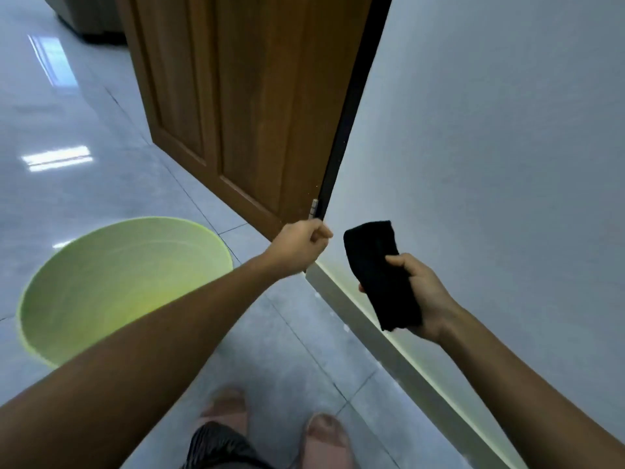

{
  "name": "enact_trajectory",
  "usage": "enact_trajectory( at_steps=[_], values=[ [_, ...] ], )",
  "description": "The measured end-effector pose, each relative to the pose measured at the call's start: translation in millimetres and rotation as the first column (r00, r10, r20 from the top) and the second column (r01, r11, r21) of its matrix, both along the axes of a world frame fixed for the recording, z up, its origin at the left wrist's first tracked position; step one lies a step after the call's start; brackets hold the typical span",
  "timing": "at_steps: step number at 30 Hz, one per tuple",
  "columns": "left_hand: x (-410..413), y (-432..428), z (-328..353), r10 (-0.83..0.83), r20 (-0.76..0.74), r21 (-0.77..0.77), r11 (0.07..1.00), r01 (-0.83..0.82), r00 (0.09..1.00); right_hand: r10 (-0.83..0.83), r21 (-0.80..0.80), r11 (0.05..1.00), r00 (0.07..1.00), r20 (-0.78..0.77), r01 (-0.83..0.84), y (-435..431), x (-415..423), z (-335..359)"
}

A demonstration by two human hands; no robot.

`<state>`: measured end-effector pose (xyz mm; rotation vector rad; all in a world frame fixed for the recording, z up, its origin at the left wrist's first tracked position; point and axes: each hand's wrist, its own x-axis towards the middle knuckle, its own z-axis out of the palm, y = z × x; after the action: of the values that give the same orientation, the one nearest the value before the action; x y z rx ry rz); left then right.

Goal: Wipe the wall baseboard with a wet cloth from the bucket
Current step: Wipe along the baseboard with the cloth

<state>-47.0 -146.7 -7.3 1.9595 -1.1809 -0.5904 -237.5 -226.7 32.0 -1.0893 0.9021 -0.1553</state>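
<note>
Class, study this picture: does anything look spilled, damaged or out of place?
Nothing looks spilled or askew. Small whitish flecks dot the grey tiled floor beside the white wall baseboard; I cannot tell what they are.

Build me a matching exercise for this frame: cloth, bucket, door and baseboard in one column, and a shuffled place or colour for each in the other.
Column one:
1 cloth
2 bucket
3 door
4 baseboard

Column two:
A green, standing on the floor tiles
B runs along the foot of the wall
C black, held in the right hand
D brown wood, hinged at the wall's corner

Pairs: 1-C; 2-A; 3-D; 4-B
</note>
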Motion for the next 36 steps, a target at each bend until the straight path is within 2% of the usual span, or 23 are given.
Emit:
enact_trajectory(
  at_steps=[3,4,5,6,7,9,11,13,15,19,21,23,26,31,36],
  values=[
    [6,-2,-103,0.027,-0.011,0.209,0.978,-0.024,1.000,-0.004,-0.198,0.979,0.971,-0.239,-0.045,-19,33,-56],
    [7,-2,-135,0.003,-0.001,0.277,0.961,-0.003,1.000,0.023,-0.319,0.939,0.951,-0.309,-0.126,-26,45,-76],
    [6,1,-158,-0.025,0.015,0.342,0.939,0.018,1.000,0.055,-0.460,0.855,0.925,-0.376,-0.238,-32,56,-90],
    [5,2,-184,-0.042,0.032,0.403,0.915,0.026,0.999,0.091,-0.587,0.721,0.891,-0.445,-0.367,-39,68,-109],
    [4,1,-208,-0.052,0.060,0.451,0.892,0.020,0.997,0.106,-0.688,0.543,0.852,-0.513,-0.482,-45,81,-128],
    [3,-3,-243,-0.100,0.182,0.502,0.865,-0.005,0.978,0.067,-0.772,0.160,0.787,-0.613,-0.615,-58,105,-158],
    [3,-8,-267,-0.165,0.272,0.540,0.842,-0.008,0.948,0.012,-0.731,-0.173,0.741,-0.672,-0.660,-71,127,-185],
    [5,-14,-282,-0.202,0.317,0.556,0.831,-0.009,0.927,-0.091,-0.588,-0.452,0.690,-0.718,-0.671,-83,145,-208],
    [9,-20,-294,-0.231,0.348,0.561,0.828,-0.004,0.908,-0.206,-0.412,-0.621,0.646,-0.735,-0.667,-91,159,-233],
    [13,-25,-308,-0.235,0.319,0.592,0.806,0.001,0.918,-0.329,-0.066,-0.772,0.486,-0.810,-0.632,-100,165,-275],
    [13,-22,-314,-0.240,0.273,0.623,0.782,0.019,0.932,-0.420,0.108,-0.804,0.429,-0.800,-0.585,-105,157,-287],
    [13,-18,-320,-0.282,0.282,0.642,0.766,0.038,0.917,-0.456,0.182,-0.809,0.402,-0.794,-0.558,-109,147,-292],
    [12,-14,-325,-0.298,0.341,0.632,0.774,0.017,0.891,-0.455,0.214,-0.826,0.393,-0.799,-0.522,-110,132,-292],
    [9,-16,-324,-0.303,0.380,0.638,0.770,-0.010,0.874,-0.472,0.262,-0.808,0.314,-0.824,-0.528,-108,97,-287],
    [9,-16,-324,-0.303,0.383,0.628,0.778,-0.005,0.873,-0.446,0.150,-0.793,0.395,-0.803,-0.591,-115,139,-262]
  ],
)
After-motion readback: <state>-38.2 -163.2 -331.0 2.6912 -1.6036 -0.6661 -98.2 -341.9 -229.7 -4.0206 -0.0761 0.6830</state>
